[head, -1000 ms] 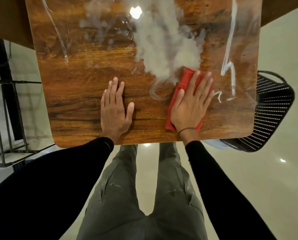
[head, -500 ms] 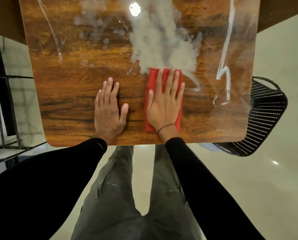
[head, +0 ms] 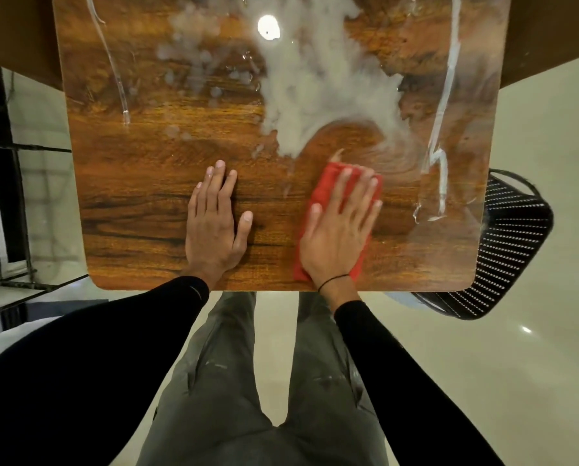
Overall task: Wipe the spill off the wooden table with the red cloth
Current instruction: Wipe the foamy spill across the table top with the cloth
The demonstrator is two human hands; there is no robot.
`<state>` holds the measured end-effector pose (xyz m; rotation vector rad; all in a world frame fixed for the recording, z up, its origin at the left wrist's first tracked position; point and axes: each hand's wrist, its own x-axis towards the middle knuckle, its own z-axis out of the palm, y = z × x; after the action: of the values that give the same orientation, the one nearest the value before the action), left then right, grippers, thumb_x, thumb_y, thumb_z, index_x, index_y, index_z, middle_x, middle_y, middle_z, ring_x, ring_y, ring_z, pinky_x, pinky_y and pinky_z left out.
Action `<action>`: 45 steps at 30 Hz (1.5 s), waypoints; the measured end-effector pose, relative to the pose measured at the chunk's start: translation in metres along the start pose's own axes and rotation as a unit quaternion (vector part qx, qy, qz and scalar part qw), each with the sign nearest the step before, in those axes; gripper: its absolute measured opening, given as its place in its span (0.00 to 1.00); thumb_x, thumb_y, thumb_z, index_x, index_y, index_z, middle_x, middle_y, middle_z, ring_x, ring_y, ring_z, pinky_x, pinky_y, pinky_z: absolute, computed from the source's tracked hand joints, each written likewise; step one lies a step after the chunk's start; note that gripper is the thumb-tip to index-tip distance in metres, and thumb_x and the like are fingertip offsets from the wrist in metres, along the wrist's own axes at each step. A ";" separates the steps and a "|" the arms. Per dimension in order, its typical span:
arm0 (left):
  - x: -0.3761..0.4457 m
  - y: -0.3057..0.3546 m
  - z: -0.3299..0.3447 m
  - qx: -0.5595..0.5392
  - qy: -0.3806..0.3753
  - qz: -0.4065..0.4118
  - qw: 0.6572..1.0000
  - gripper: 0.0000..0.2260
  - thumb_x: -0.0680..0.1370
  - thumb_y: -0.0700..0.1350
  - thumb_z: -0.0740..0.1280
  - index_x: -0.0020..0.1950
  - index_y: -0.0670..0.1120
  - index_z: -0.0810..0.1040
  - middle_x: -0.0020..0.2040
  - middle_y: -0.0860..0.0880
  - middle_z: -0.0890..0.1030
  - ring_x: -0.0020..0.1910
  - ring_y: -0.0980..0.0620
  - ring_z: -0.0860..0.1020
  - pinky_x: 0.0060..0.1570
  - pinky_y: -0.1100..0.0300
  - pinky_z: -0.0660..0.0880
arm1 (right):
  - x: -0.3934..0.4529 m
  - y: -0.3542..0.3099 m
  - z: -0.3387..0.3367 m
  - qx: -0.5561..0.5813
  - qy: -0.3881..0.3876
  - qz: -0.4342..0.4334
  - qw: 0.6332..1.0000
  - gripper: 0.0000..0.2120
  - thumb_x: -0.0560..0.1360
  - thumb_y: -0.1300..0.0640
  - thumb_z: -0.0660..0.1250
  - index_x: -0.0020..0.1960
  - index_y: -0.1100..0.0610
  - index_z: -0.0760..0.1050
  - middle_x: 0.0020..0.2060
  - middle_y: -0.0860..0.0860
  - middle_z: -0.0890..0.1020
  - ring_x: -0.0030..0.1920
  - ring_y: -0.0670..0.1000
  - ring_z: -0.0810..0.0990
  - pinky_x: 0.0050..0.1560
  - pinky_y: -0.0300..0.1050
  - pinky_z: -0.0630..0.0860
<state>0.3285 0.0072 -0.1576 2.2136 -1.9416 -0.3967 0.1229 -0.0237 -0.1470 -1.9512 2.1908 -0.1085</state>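
Observation:
A whitish spill (head: 318,85) spreads over the far middle of the wooden table (head: 140,203), with small droplets to its left. The red cloth (head: 321,190) lies near the table's front edge, right of centre, just below the spill's lower edge. My right hand (head: 338,230) presses flat on the cloth with straight, spread fingers and covers most of it. My left hand (head: 214,223) rests flat on bare wood to the left of the cloth, fingers straight. A curved wiped streak (head: 358,136) shows in the wood above the cloth.
A black perforated chair (head: 503,250) stands at the table's right front corner. A dark metal frame (head: 5,183) stands on the left. Thin white streaks (head: 446,95) run down the table's right side. My legs stand at the table's front edge on a pale floor.
My right hand slid the cloth left into the spill's lower edge, then back right and nearer, leaving a curved wiped arc. My left hand stayed flat in place.

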 end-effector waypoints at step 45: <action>-0.002 -0.013 0.018 -0.021 0.011 0.001 1.000 0.34 0.89 0.63 0.51 0.90 0.44 0.57 0.91 0.44 0.56 0.91 0.49 0.50 0.89 0.51 0.43 | 0.029 -0.012 0.001 -0.004 -0.071 -0.225 0.972 0.36 0.92 0.40 0.52 0.94 0.54 0.47 0.92 0.62 0.45 0.93 0.63 0.45 0.91 0.67 0.45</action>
<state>0.3349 0.0119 -0.1788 2.1816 -1.9059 -0.4058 0.1315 -0.0540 -0.1486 -2.3453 1.6307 -0.0263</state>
